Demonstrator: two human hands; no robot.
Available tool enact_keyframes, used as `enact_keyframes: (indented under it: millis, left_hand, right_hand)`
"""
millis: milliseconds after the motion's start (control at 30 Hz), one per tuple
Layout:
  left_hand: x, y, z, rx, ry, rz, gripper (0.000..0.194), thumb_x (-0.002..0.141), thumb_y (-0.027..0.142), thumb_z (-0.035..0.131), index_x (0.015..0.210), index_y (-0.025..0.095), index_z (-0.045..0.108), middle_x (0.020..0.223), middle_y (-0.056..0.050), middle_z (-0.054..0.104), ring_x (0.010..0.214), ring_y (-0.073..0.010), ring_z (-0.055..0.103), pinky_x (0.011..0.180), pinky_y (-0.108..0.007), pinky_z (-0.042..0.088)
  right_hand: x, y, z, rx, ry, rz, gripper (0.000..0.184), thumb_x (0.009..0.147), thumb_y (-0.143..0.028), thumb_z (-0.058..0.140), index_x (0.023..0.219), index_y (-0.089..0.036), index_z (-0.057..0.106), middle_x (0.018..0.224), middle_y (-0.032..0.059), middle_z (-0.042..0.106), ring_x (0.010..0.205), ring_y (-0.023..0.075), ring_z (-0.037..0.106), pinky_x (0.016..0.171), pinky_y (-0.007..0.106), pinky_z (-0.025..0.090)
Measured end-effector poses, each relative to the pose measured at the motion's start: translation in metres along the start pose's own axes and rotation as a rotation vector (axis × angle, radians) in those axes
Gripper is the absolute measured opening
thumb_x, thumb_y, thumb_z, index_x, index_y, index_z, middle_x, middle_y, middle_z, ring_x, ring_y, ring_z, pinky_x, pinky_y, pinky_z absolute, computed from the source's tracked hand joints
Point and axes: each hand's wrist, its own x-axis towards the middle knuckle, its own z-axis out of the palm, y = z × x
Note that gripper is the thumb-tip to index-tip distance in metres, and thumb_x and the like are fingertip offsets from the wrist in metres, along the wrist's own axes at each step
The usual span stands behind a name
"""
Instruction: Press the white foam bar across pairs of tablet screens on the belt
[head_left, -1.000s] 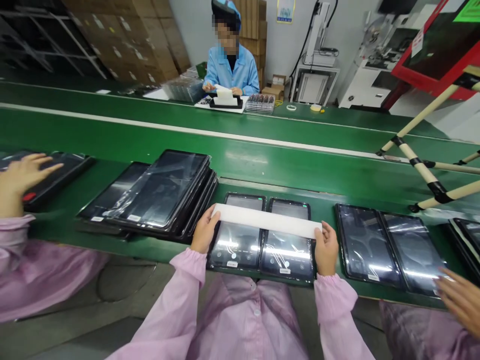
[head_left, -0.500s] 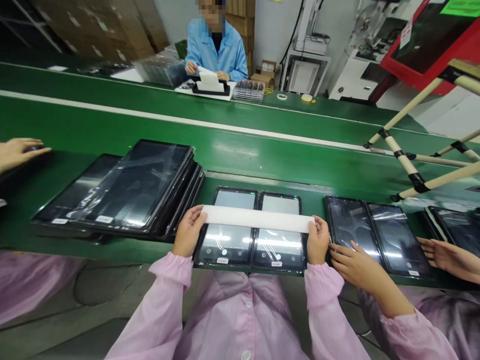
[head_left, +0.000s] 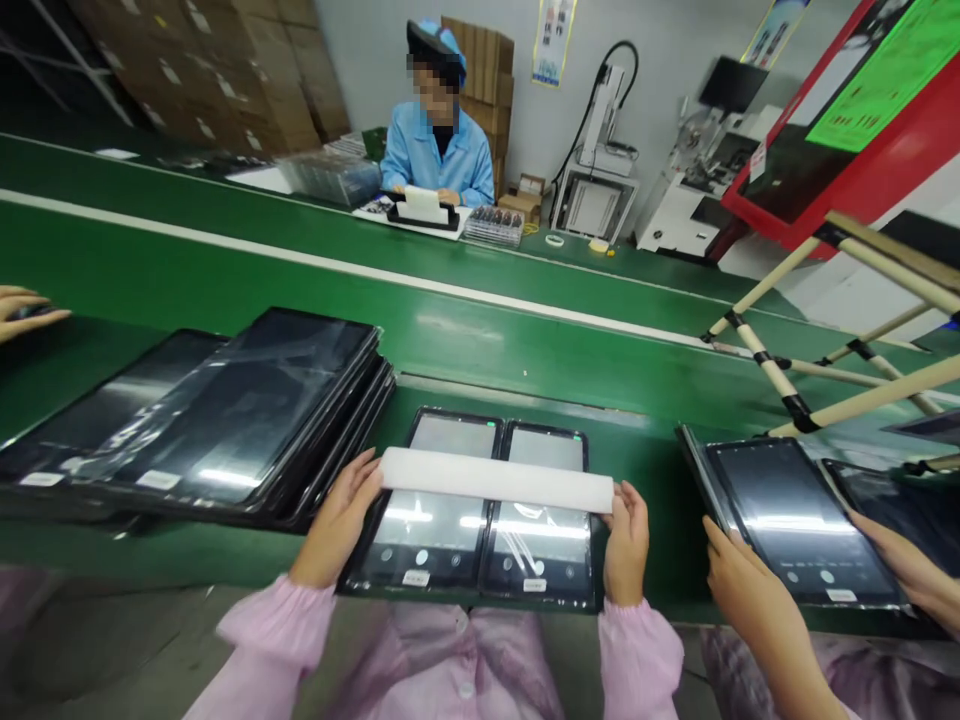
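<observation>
The grip of the left hand [head_left: 336, 525] pinches one end of a long white foam-like strip [head_left: 496, 480]; the right hand [head_left: 627, 542] pinches the other. The strip spans two black rectangular tablets with lit screens [head_left: 431, 535] (whether it touches them, I cannot tell), side by side on the green table [head_left: 637, 440], beside stacked plastic-wrapped black tablets [head_left: 247, 410].

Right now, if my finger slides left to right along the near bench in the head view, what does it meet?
Stacked tablets, left hand, white strip, right hand, co-worker's tablet.
</observation>
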Motion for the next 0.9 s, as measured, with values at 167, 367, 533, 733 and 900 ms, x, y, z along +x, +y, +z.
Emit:
enact_keyframes:
  millis: [167,367,533,733,900]
  left_hand:
    - [-0.034,-0.009,-0.017,0.072,0.023,-0.009,0.084,0.085,0.072,0.070,0.154,0.027,0.047,0.149,-0.014,0.063,0.136,-0.0365,0.062,0.124,-0.060,0.039]
    - [-0.048,-0.012,-0.014,0.101,0.096,0.015,0.081,0.087,0.068,0.071,0.152,0.024,0.049,0.136,-0.016,0.071,0.127,-0.0377,0.068,0.118,-0.065,0.045]
    - [-0.046,-0.014,-0.014,0.115,0.118,0.054,0.075,0.090,0.060,0.072,0.152,0.023,0.049,0.127,-0.015,0.074,0.125,-0.0345,0.069,0.117,-0.060,0.048]
    - [-0.048,-0.021,-0.017,0.187,0.061,0.131,0.073,0.091,0.052,0.074,0.152,0.022,0.047,0.135,-0.016,0.070,0.127,-0.0332,0.067,0.117,-0.057,0.049]
    - [-0.057,-0.020,-0.016,0.238,-0.034,0.149,0.077,0.092,0.046,0.073,0.157,0.022,0.039,0.152,-0.019,0.058,0.139,-0.0348,0.059,0.120,-0.059,0.045]
  right_hand:
    - [-0.039,-0.027,0.030,0.553,0.048,0.518,0.041,0.103,-0.051,0.056,0.138,-0.030,0.053,0.133,0.0114,0.069,0.103,0.0305,0.076,0.084,0.041,0.064]
    - [-0.074,-0.055,0.015,0.645,-0.040,0.710,0.066,0.094,-0.057,0.069,0.147,-0.023,0.048,0.145,0.0178,0.061,0.131,0.0358,0.061,0.111,0.056,0.049]
    - [-0.071,-0.083,-0.002,0.516,-0.224,0.650,0.079,0.092,-0.051,0.074,0.157,-0.023,0.040,0.161,0.0172,0.045,0.146,0.0368,0.045,0.120,0.057,0.040]
    - [-0.060,-0.105,-0.007,0.285,-0.286,0.577,0.090,0.088,-0.055,0.076,0.161,-0.022,0.035,0.161,0.0178,0.044,0.147,0.0391,0.043,0.121,0.060,0.037]
    - [-0.055,-0.103,-0.003,0.303,-0.219,0.569,0.089,0.088,-0.056,0.077,0.159,-0.018,0.039,0.158,0.0203,0.047,0.144,0.0381,0.046,0.120,0.058,0.037]
